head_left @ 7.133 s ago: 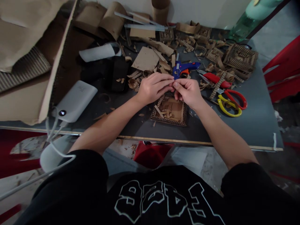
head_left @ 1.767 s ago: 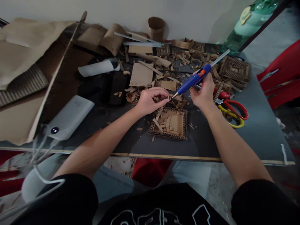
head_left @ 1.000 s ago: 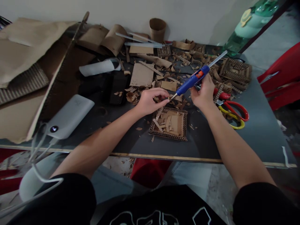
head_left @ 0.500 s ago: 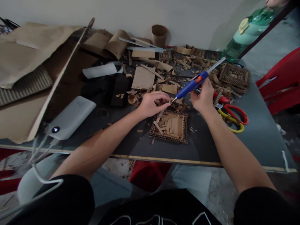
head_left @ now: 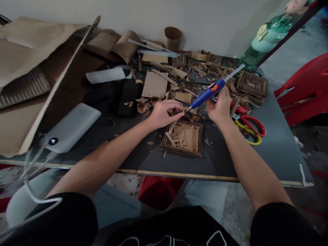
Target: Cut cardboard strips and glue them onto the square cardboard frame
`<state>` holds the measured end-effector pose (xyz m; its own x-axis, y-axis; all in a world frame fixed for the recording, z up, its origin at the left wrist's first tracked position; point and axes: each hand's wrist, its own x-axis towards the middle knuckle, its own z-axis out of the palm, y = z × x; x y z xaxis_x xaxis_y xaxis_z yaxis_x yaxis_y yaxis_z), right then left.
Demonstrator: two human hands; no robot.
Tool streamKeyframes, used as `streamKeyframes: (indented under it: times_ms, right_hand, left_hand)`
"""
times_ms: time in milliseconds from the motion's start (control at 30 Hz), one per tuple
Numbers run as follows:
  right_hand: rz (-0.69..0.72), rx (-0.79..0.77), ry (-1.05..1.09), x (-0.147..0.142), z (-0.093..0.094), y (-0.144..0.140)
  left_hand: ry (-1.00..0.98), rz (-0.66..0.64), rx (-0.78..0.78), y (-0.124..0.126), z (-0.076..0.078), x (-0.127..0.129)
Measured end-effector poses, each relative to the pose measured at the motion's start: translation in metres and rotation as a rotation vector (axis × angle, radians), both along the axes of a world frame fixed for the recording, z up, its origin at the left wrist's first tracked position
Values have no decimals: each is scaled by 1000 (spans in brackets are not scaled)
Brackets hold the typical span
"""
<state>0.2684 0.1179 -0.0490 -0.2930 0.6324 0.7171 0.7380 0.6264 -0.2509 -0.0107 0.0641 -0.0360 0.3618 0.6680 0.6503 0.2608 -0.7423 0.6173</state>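
Observation:
My right hand [head_left: 218, 108] grips a blue glue gun [head_left: 206, 95] with an orange trigger and a clear glue stick poking out its back. Its nozzle points down-left at a small cardboard piece [head_left: 182, 111] pinched in the fingertips of my left hand [head_left: 164, 113]. Both hands hover just above a square cardboard tray [head_left: 182, 138] with a corrugated rim, which holds several cardboard strips and lies on the dark table [head_left: 276, 150].
Red and yellow scissors [head_left: 249, 124] lie right of my right hand. Cardboard scraps and corrugated frames [head_left: 251, 84] cover the back. A white power bank [head_left: 69, 127] with cable sits left, large cardboard sheets [head_left: 23, 61] beyond it. A red chair [head_left: 304, 92] stands at right.
Seven seconds ago both hands pinched a small piece and the glue gun lay on the table. My right hand has since picked up the gun. In the last second the pose barely changes.

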Motion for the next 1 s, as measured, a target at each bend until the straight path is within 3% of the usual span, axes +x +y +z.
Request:
streamKeyframes:
  times_ms: [400, 733, 867, 1000]
  right_hand:
    - [39, 35, 87, -4, 3, -1]
    - [-96, -47, 235, 1, -15, 19]
    - [8, -64, 220, -1, -10, 15]
    - [-48, -38, 170, -5, -4, 10]
  left_hand:
    - [1, -13, 40, 0, 0, 1]
    - [-30, -15, 68, 0, -2, 2]
    - [-42, -15, 74, 1, -1, 2]
    - [-50, -14, 70, 2, -2, 2]
